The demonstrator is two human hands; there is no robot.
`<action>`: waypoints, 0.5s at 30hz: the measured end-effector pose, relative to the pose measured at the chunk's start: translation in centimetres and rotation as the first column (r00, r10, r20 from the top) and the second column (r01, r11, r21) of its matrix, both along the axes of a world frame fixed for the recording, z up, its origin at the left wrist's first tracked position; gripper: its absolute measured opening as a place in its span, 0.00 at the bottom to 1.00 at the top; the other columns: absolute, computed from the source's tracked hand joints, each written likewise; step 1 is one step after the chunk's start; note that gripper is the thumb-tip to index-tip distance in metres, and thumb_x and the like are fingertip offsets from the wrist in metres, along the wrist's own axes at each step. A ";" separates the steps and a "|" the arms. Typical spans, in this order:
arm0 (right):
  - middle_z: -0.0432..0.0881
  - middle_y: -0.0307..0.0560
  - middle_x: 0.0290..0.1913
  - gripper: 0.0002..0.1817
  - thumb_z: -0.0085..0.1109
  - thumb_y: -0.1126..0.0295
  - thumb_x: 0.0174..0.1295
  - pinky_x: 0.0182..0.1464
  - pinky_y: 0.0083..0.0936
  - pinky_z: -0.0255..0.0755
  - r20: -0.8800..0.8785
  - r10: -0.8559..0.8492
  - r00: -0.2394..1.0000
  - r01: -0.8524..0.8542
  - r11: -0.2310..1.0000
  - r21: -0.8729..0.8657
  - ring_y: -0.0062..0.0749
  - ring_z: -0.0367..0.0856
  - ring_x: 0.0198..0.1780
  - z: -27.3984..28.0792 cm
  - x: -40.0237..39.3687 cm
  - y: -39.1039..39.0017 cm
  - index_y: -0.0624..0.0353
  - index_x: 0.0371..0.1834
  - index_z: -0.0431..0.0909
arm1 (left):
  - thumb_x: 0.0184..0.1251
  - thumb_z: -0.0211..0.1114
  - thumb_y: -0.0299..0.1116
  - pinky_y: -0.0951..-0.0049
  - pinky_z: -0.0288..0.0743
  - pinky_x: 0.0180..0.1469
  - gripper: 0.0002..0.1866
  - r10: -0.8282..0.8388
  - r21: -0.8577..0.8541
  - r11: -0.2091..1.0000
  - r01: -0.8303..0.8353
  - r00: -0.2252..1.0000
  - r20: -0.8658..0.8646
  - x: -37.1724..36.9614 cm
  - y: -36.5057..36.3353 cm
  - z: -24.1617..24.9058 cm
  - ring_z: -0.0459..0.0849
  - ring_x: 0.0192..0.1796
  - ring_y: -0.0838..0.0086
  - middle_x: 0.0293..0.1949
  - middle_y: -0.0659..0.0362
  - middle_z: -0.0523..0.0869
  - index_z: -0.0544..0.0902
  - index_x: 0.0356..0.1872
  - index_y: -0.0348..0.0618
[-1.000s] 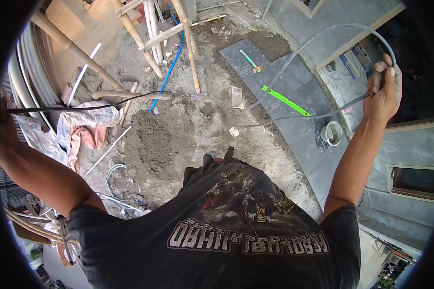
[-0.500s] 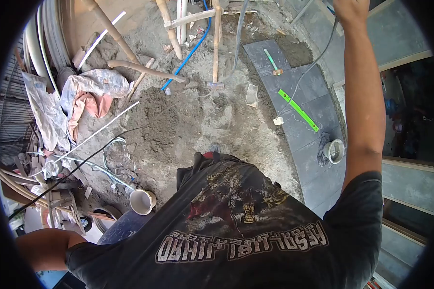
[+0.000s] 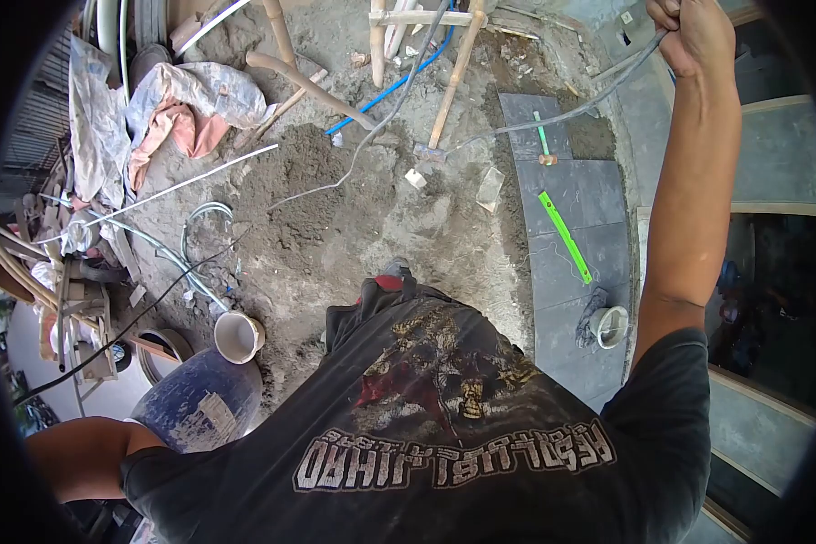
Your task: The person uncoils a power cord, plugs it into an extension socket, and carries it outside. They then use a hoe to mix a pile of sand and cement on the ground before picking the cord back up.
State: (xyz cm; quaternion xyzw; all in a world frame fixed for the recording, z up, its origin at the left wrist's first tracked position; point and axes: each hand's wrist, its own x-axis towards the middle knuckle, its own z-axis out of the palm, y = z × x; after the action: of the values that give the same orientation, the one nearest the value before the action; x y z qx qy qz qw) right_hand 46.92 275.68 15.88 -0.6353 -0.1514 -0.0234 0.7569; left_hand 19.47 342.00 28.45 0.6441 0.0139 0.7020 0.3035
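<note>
My right hand is raised at the top right, its fingers closed round a grey cable that runs down and left over the ground. The left forearm reaches out at the lower left edge, and my left hand lies outside the view. Below the right hand, dark grey tiles carry a bright green level, a green-handled hammer and a small bucket beside a dark cloth.
A blue barrel stands at the lower left with a white bucket by its rim. Wooden poles, a blue pipe, plastic sheeting and a heap of wet mortar lie ahead.
The grey cable has swung from over the tiles to a long line across the ground. The view has shifted, and more of the blue barrel shows. My right hand still grips the cable.
</note>
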 end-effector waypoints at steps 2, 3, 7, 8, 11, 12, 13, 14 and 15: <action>0.72 0.37 0.29 0.13 0.45 0.66 0.68 0.13 0.10 0.47 -0.010 -0.255 0.967 0.255 0.967 -0.026 0.11 0.56 0.16 -0.9 -1.8 4.6 0.60 0.50 0.69 | 0.66 0.50 0.44 0.76 0.54 0.20 0.14 0.001 -0.001 1.000 -0.001 1.000 -0.007 -0.1 0.0 -0.6 0.61 0.17 0.81 0.15 0.70 0.63 0.76 0.26 0.50; 0.72 0.37 0.29 0.13 0.45 0.66 0.68 0.13 0.10 0.47 0.024 -0.485 0.874 0.486 0.872 -0.054 0.11 0.56 0.16 -1.5 -3.1 7.2 0.60 0.51 0.69 | 0.67 0.50 0.44 0.76 0.54 0.20 0.14 -0.003 -0.001 1.000 0.003 1.000 -0.012 -0.2 -0.1 -0.9 0.61 0.17 0.81 0.15 0.70 0.63 0.76 0.26 0.50; 0.77 0.42 0.37 0.14 0.47 0.65 0.67 0.19 0.13 0.56 -0.074 -0.534 0.842 0.515 0.838 -0.181 0.15 0.62 0.21 -9.5 2.9 1.9 0.60 0.51 0.71 | 0.67 0.49 0.45 0.76 0.53 0.20 0.15 -0.024 -0.002 1.000 0.024 0.999 -0.025 -0.2 -0.8 -1.8 0.60 0.16 0.81 0.15 0.70 0.62 0.75 0.26 0.49; 0.80 0.44 0.38 0.14 0.46 0.68 0.67 0.24 0.15 0.59 -0.135 -0.542 0.830 0.520 0.838 -0.166 0.16 0.65 0.25 -11.9 4.0 1.0 0.62 0.51 0.73 | 0.68 0.49 0.45 0.76 0.53 0.20 0.15 -0.033 -0.008 0.999 0.033 0.999 -0.033 -0.2 -0.9 -1.8 0.59 0.16 0.81 0.15 0.70 0.62 0.75 0.27 0.49; 0.81 0.42 0.39 0.15 0.52 0.66 0.63 0.31 0.20 0.65 -0.209 -0.670 0.712 0.526 0.707 -0.473 0.22 0.72 0.33 -18.8 5.3 -1.6 0.56 0.52 0.74 | 0.68 0.49 0.44 0.76 0.50 0.20 0.15 -0.129 0.012 0.991 0.132 0.983 -0.133 -0.1 -1.2 -2.2 0.57 0.15 0.81 0.15 0.70 0.60 0.74 0.26 0.48; 0.81 0.42 0.40 0.15 0.54 0.64 0.62 0.35 0.24 0.69 -0.179 -0.728 0.662 0.497 0.605 -0.623 0.26 0.75 0.37 -21.3 6.0 -2.8 0.55 0.51 0.76 | 0.68 0.49 0.43 0.76 0.49 0.20 0.14 -0.167 0.041 0.983 0.179 0.966 -0.197 -0.3 -0.8 -2.1 0.56 0.15 0.81 0.14 0.70 0.59 0.74 0.26 0.48; 0.81 0.44 0.42 0.16 0.55 0.63 0.60 0.40 0.26 0.69 -0.038 -0.746 0.664 0.455 0.444 -0.772 0.30 0.76 0.41 -23.9 6.7 -4.5 0.55 0.50 0.77 | 0.68 0.49 0.42 0.76 0.48 0.19 0.13 -0.203 0.067 0.971 0.228 0.942 -0.266 -0.4 -0.7 -2.0 0.55 0.15 0.81 0.14 0.70 0.59 0.73 0.26 0.49; 0.81 0.46 0.44 0.16 0.56 0.62 0.59 0.45 0.29 0.70 0.100 -0.733 0.673 0.406 0.253 -0.878 0.34 0.77 0.45 -26.4 7.0 -5.8 0.54 0.48 0.78 | 0.67 0.50 0.42 0.77 0.47 0.19 0.13 -0.197 0.049 0.976 0.213 0.953 -0.229 -0.1 -1.2 -1.8 0.55 0.15 0.81 0.14 0.70 0.58 0.73 0.26 0.48; 0.81 0.49 0.45 0.17 0.56 0.60 0.58 0.47 0.31 0.70 0.130 -0.729 0.672 0.373 0.181 -0.910 0.38 0.78 0.47 -28.5 6.9 -6.5 0.53 0.48 0.79 | 0.67 0.50 0.41 0.77 0.47 0.19 0.12 -0.194 0.030 0.979 0.203 0.962 -0.191 0.5 -2.2 -1.7 0.54 0.14 0.82 0.14 0.70 0.57 0.73 0.26 0.48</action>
State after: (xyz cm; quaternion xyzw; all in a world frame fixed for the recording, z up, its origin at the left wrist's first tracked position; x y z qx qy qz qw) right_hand 53.82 269.15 -12.60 -0.9321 0.2368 -0.1083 0.2516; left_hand 19.99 339.76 26.78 0.7127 -0.0393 0.6045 0.3537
